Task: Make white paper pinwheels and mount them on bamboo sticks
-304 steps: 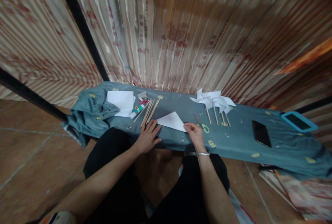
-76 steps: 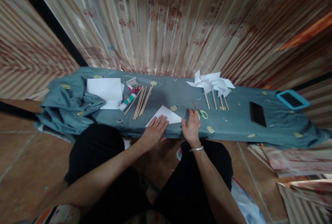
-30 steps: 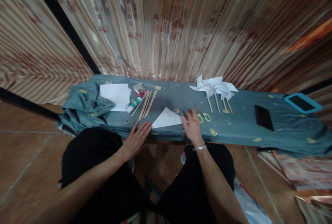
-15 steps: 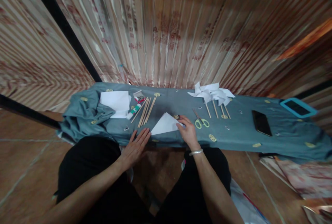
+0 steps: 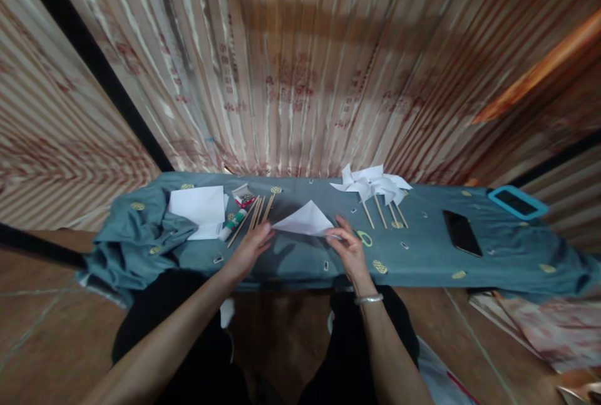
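Note:
A white sheet of paper [image 5: 305, 220], folded into a triangle, is held slightly above the cloth, casting a shadow. At its left corner is my left hand [image 5: 251, 248], thumb and fingers closed at the tip. My right hand [image 5: 350, 247] pinches the right corner between thumb and fingers. Just beyond that hand lie scissors with green handles [image 5: 365, 238], mostly hidden by the fingers. Several wooden sticks [image 5: 257, 211] rest beyond my left hand, beside a glue stick [image 5: 232, 225] and a small open box of metal bits [image 5: 244, 196].
A stack of white paper [image 5: 197, 208] lies at the left, partly under bunched cloth. Several paper pinwheels on sticks [image 5: 374, 183] lie at the back right. Farther right are a black phone [image 5: 461, 233] and a blue-framed tablet [image 5: 518, 202]. A curtain [image 5: 291, 79] hangs behind the cloth-covered table [image 5: 300, 273].
The folded paper has risen from the cloth and tilted. My left hand, flat on the table before, now closes at its left corner. My right hand has shifted, covering more of the scissors.

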### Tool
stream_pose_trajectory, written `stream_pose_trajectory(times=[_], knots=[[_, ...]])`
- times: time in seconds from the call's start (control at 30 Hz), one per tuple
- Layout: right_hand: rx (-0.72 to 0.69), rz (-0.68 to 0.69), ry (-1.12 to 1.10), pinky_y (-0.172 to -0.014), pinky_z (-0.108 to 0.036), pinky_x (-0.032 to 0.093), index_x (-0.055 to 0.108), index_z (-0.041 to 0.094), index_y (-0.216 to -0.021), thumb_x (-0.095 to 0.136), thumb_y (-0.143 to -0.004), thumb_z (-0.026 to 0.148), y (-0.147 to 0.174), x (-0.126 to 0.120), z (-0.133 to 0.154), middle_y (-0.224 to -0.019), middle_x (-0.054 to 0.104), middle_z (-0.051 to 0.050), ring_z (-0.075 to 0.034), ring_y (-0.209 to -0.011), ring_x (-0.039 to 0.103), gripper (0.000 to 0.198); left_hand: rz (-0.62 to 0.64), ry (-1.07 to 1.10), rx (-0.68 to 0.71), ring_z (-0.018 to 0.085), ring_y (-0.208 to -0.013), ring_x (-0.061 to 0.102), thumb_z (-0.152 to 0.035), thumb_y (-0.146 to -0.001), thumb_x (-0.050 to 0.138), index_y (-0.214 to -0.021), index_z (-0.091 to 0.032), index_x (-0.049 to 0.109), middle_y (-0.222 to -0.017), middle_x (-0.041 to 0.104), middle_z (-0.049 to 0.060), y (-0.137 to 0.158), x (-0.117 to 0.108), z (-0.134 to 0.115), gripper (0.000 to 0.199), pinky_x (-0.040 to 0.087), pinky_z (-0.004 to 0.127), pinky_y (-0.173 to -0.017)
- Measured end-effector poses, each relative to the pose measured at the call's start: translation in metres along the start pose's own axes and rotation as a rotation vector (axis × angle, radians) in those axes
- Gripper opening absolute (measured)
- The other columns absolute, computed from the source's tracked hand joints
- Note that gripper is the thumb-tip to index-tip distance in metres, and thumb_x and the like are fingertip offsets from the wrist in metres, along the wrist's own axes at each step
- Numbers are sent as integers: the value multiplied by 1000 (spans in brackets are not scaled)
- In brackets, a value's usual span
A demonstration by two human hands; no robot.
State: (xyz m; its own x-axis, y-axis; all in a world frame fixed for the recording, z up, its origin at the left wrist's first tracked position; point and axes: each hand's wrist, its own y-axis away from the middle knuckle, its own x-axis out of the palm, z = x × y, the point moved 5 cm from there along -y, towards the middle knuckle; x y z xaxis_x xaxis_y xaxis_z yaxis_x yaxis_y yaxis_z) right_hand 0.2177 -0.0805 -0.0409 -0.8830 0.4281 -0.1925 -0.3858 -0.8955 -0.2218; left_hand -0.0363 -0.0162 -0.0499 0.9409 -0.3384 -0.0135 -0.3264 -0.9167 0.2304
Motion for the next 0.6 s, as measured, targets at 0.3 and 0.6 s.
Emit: stream_pose_trajectory(times=[0.3,0.6], knots=[[-8,39,-3,-112,-50,30,74,25,-77,70,-73,37,5,-13,7,-141,53,-7,-28,-134,44,14,76,50,-64,29,-123,56,-46,-75,70,-127,-17,58,-136,57,15,-22,20,-13,61,52,38,-94],[-29,36,-4,-112,-50,31,74,24,-77,70,-75,36,8,-21,9,-137,57,-9,-29,-132,48,13,348,109,-263,17,-57,68,-56,-65,74,-82,-6,72,-74,74,15,-15,49,-5,53,49,20,-49]])
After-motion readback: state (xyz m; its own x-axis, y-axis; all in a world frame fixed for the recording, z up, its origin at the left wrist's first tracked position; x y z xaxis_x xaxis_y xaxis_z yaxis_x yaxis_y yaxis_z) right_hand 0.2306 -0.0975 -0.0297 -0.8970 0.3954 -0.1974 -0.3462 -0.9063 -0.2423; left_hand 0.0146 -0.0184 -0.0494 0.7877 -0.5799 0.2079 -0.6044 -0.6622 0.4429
